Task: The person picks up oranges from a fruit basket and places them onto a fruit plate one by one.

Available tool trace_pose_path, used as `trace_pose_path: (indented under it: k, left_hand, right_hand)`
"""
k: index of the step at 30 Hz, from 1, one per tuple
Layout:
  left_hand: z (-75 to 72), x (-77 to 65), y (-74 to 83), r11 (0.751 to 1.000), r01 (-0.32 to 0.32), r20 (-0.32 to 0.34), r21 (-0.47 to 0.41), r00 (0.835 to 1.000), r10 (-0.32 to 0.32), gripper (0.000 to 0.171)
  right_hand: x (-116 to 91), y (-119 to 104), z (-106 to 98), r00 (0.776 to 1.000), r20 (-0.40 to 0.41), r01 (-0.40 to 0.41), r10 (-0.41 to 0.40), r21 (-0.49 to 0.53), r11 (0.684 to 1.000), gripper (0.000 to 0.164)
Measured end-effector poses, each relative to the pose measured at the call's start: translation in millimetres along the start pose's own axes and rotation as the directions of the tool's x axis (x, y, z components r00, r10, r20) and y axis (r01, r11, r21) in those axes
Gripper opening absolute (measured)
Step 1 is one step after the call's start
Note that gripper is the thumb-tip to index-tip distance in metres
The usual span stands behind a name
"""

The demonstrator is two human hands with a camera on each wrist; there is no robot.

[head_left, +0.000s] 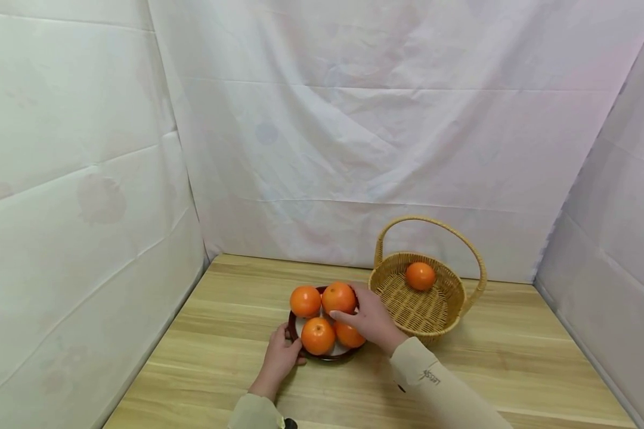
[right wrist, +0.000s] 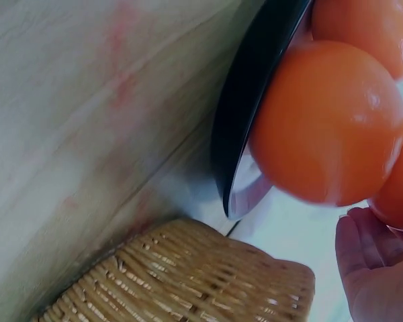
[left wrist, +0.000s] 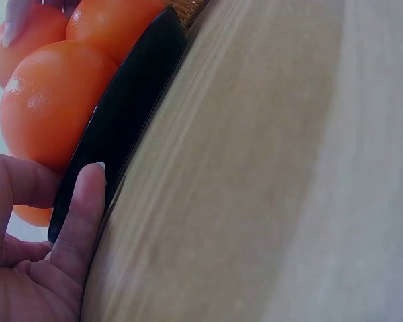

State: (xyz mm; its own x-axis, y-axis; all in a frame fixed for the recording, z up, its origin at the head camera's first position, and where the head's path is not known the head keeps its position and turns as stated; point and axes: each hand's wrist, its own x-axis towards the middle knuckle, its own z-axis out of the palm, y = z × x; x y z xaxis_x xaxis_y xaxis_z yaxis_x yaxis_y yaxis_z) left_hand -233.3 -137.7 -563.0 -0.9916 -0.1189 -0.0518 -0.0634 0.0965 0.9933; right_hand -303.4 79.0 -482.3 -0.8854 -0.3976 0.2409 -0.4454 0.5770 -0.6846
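Several oranges sit in a dark-rimmed plate [head_left: 330, 358] with a pale inside. My left hand [head_left: 280, 357] grips the plate's near-left rim; in the left wrist view a finger [left wrist: 84, 208] lies along the dark outer wall [left wrist: 124, 111]. At the far right of the plate, my right hand [head_left: 372, 316] has its thumb and fingers around an orange [head_left: 338, 297]. Beneath that hand, another orange [head_left: 349, 335] is partly covered. Closer to my left hand are the front orange [head_left: 318, 336] and the back-left orange [head_left: 305, 301]. The right wrist view shows only part of the gripped orange [right wrist: 397, 194].
A woven basket [head_left: 394, 298] with a tall arched handle [head_left: 434, 221] stands just right of the plate, holding one orange [head_left: 421, 276]. The wooden table [head_left: 209, 351] has white cloth [head_left: 322, 149] hanging behind it and at both sides.
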Motion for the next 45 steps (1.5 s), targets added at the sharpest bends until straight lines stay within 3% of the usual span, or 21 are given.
trace_pose_path:
  k: [12,34,45]
  left_hand:
    - [0.2,2.5,-2.6,1.000,0.006,-0.009,0.012,1.000,-0.006,0.055]
    - [-0.3,-1.1,0.4,1.000,0.004,-0.005,-0.020,1.000,-0.004,0.055]
    - [-2.1,-22.0,39.4,1.000,-0.009,0.029,-0.029,1.000,0.009,0.054]
  right_hand:
    - [3.4,-6.6,10.9,0.999,0.008,0.035,-0.035,-0.035,0.999,0.063]
    - [13.2,-3.6,22.4,0.998,0.032,-0.054,0.055,-0.034,0.998,0.075]
    - [11.6,-4.3,24.0,0.989,0.023,-0.147,0.147,-0.004,0.989,0.083]
